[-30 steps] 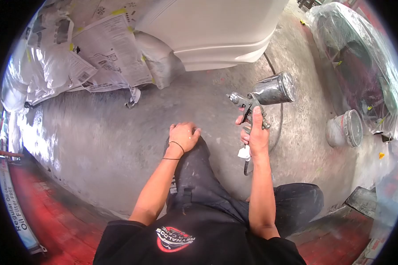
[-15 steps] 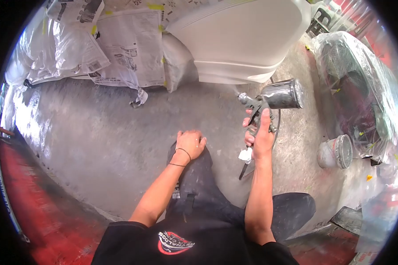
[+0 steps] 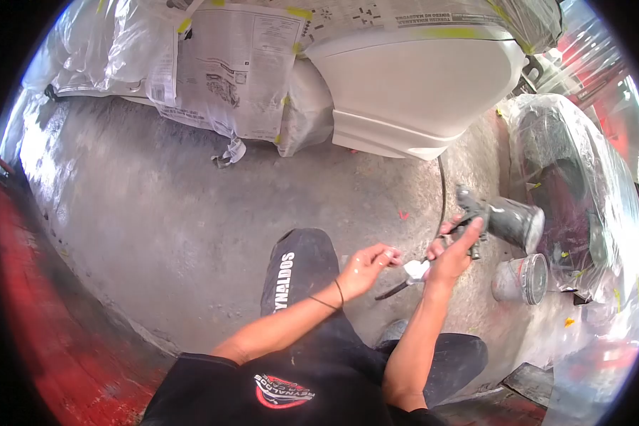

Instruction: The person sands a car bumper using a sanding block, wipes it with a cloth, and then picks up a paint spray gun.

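My right hand (image 3: 453, 259) is wrapped around the grip of a paint spray gun (image 3: 472, 213), whose dark, paint-stained cup (image 3: 517, 224) sticks out to the right. A black air hose (image 3: 392, 291) shows below the grip, with a white wrapping (image 3: 415, 270) around the connection. Just left of that wrapping is my left hand (image 3: 368, 268), its fingers curled together in a pinch; anything between them is too small to make out. Beyond the gun stands a white car body panel (image 3: 415, 92), masked along its upper edge.
Newspaper masking (image 3: 238, 71) with yellow tape covers the vehicle at the upper left. On the right a plastic-covered part (image 3: 582, 177) stands on the concrete floor (image 3: 170, 213), with a paint-stained bucket (image 3: 520, 279) in front. The hose trails towards the white panel.
My left hand has lifted off my knee and moved right, near the hose connection. The spray gun has moved down and right, away from the panel; the mist at its nozzle is gone.
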Motion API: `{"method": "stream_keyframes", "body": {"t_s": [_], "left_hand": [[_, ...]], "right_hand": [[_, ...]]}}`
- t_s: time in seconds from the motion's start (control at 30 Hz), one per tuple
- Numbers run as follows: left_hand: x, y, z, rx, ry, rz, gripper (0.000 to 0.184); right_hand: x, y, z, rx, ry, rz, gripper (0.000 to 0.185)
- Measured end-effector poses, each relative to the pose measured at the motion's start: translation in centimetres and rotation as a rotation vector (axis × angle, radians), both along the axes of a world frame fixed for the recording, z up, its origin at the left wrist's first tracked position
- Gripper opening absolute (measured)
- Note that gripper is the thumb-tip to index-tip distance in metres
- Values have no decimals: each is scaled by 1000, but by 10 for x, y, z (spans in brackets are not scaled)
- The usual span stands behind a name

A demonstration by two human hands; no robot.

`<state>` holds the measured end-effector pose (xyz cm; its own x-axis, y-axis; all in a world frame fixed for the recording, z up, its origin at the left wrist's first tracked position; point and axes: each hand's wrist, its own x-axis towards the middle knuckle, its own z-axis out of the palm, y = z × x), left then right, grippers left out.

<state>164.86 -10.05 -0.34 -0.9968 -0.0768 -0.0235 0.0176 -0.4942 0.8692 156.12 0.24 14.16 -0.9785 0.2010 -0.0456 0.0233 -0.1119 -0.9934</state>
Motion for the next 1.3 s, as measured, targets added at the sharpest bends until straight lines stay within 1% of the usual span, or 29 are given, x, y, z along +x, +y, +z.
{"method": "stream_keyframes", "body": {"t_s": [0.03, 0.07, 0.1, 0.13, 0.2, 0.23, 0.27, 0.3, 0.33, 0.4, 0.47, 0.5, 0.53, 0.6, 0.63, 0.7, 0.77, 0.8, 0.83, 0.9, 0.97, 1.0, 1.07, 1.1, 1.13, 1.17, 1.2, 1.23, 1.3], "left_hand": [[4, 7, 13, 18, -23, 17, 36], [10, 14, 27, 36, -45, 28, 35], [16, 20, 42, 52, -63, 37, 34], [26, 27, 52, 258, -131, 46, 28], [48, 29, 81, 513, -264, 117, 26], [59, 27, 87, 637, -332, 152, 26], [66, 28, 71, 685, -288, 126, 27], [74, 29, 42, 733, -246, 102, 31], [81, 30, 22, 783, -209, 78, 38], [94, 19, 15, 655, -187, 35, 40], [93, 18, 22, 779, -247, 54, 43], [91, 19, 16, 670, -204, 40, 43], [89, 21, 5, 563, -162, 29, 44], [80, 28, -10, 444, -111, -5, 44], [77, 32, -13, 429, -106, -30, 44], [68, 42, -11, 539, -154, -85, 44], [50, 56, 25, 791, -267, -146, 43], [42, 59, 61, 800, -364, -119, 24], [30, 69, 56, 790, -334, -181, 25], [8, 84, 32, 769, -275, -289, 26], [0, 75, 42, 530, -337, -306, 29], [-1, 71, 44, 413, -368, -312, 30], [7, 53, 20, -145, -152, -140, 34], [16, 38, 8, -427, -44, -60, 36], [27, 14, 6, -660, 15, 2, 35], [33, -14, 3, -1057, 52, -21, 31], [44, -33, 9, -1273, 82, 54, 24], [52, -48, 4, -1396, 63, 95, 21], [58, -74, -8, -1452, -78, 28, 22]], "right_hand": [[9, -8, 5, -15, -45, 62, 69], [22, -14, 13, -43, -72, 157, 58], [31, -22, 17, -44, -66, 237, 56], [38, -28, 18, -46, -57, 314, 55], [48, -33, 11, -58, -90, 407, 51], [56, -36, 11, -72, -111, 427, 49], [63, -40, 11, -88, -132, 448, 46], [70, -44, 9, -105, -156, 470, 44], [75, -48, 6, -70, -158, 493, 46], [80, -54, -1, -5, -159, 539, 49], [81, -54, 0, 12, -127, 565, 48], [81, -53, 1, 21, -116, 578, 47], [80, -52, 1, 7, -107, 562, 47], [75, -44, 1, 6, -105, 511, 47], [74, -38, 1, 8, -106, 480, 47], [67, -24, 6, 15, -107, 429, 48], [58, -7, 11, 54, -91, 351, 49], [53, 2, 12, 90, -74, 302, 49], [47, 11, 12, 126, -59, 255, 50], [36, 29, 15, 37, -38, 117, 46], [22, 41, 14, 10, 6, -26, 49], [20, 44, 17, -9, 17, -58, 50], [18, 44, 24, -51, 44, -132, 51], [17, 42, 23, -58, 36, -109, 51], [15, 39, 23, -65, 30, -88, 51], [13, 36, 23, -72, 24, -67, 52], [13, 28, 22, -77, 4, -11, 51], [14, 15, 21, -85, -14, 46, 51], [18, -14, 21, -97, -43, 160, 51]]}}
